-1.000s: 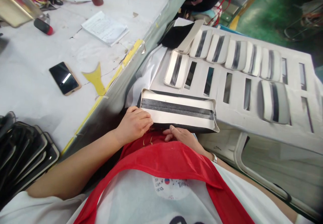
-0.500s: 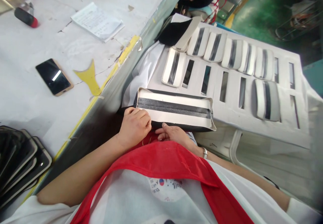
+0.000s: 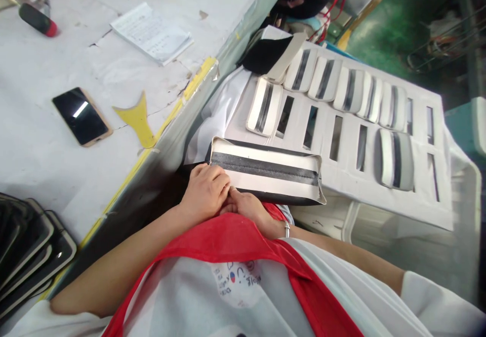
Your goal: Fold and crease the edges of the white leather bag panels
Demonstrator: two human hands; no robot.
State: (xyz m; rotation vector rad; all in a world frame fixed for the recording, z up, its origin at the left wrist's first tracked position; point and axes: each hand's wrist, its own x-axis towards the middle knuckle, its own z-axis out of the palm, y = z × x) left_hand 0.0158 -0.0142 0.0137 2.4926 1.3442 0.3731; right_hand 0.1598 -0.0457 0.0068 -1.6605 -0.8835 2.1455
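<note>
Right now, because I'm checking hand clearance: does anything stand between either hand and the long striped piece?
Nothing visible: the left hand holds the long striped piece near its left end; the right hand is close alongside.

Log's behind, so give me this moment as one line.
left hand: at near edge of long piece; right hand: beside left hand; phone: on white table

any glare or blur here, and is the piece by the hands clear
Head view: glare streaks the black-screened, gold-edged smartphone; head view, upper right: the smooth green floor looks soft; head view, centre: the long cream-and-black boxy piece is clearer, its dark stripe distinct.
</note>
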